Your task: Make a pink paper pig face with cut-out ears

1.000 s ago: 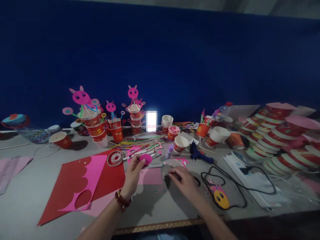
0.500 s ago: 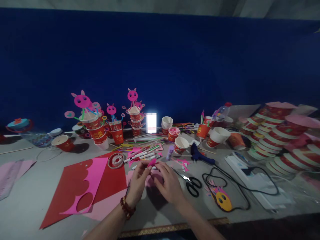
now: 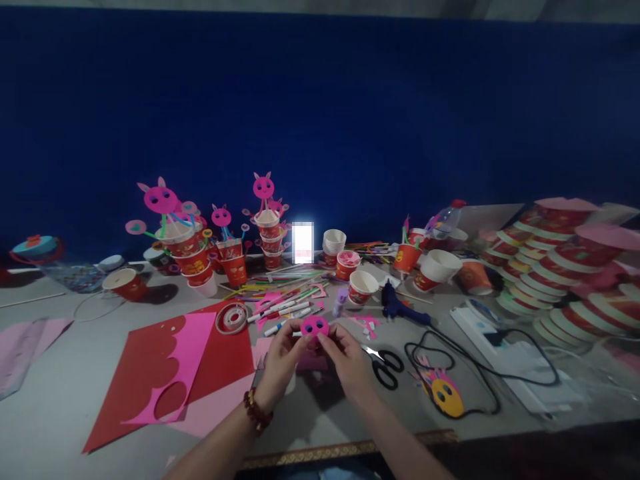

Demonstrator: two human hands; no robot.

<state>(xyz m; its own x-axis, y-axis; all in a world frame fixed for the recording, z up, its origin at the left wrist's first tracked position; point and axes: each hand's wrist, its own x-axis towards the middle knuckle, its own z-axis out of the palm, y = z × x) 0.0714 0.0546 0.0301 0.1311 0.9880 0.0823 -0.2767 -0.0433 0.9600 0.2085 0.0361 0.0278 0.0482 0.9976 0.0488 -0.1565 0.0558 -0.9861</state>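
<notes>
A small round pink paper face (image 3: 315, 327) with two dark eyes is held up between both hands, its front toward the camera. My left hand (image 3: 284, 360), with a beaded bracelet at the wrist, pinches its left edge. My right hand (image 3: 347, 359) pinches the right edge, thumb on the front. Black-handled scissors (image 3: 387, 369) lie just right of my right hand. Markers (image 3: 285, 310) and a purple glue stick (image 3: 340, 302) are on the table beyond the fingers.
Red sheet (image 3: 130, 373) and cut pink sheet (image 3: 193, 353) lie left, near a tape roll (image 3: 233, 319). Decorated cup figures (image 3: 190, 260) stand behind. On the right are a blue glue gun (image 3: 400, 308), its black cord, a white power strip (image 3: 500, 360), a yellow paper face (image 3: 447, 398) and stacked cups (image 3: 543, 267).
The pink piece, seen edge-on before, has turned so that its face with two eyes shows. Both hands have shifted and spread slightly to its two sides.
</notes>
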